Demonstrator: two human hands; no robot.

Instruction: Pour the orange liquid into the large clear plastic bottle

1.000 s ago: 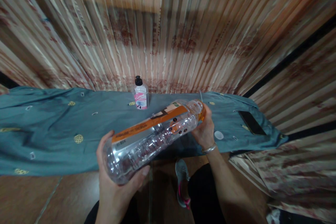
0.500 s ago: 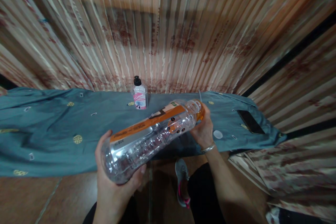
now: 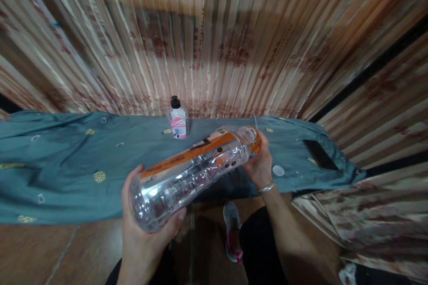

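I hold the bottle [image 3: 197, 176] in both hands, its near end out past the front edge of the cloth [image 3: 73, 160] and over the floor [image 3: 90, 240], its neck end over the cloth itself. My left hand [image 3: 143, 240] grips the base, thumb on the near side and fingers round the far side; my right hand [image 3: 261, 162] is closed round the neck end, on something amber [image 3: 256, 144] that my fingers partly hide, so I cannot tell whether it is a cap. To the left the cloth runs on in a broad stretch; on the far side the curtain [image 3: 207, 53] bounds the room, close behind the small bottle [image 3: 179, 122], which stands upright and apart from mine. On the right, the white disc [image 3: 278, 171] lies just beside my wrist, and the phone [image 3: 320, 155] lies farther out, near the right end. The long axis runs slantwise, base toward me at lower left, neck away to the right; the orange strip [image 3: 174, 164] of the label follows it along the upper side. Compared with a second ago, both grips are the same and the base sits only slightly farther left; disc, phone and small bottle have stayed put.
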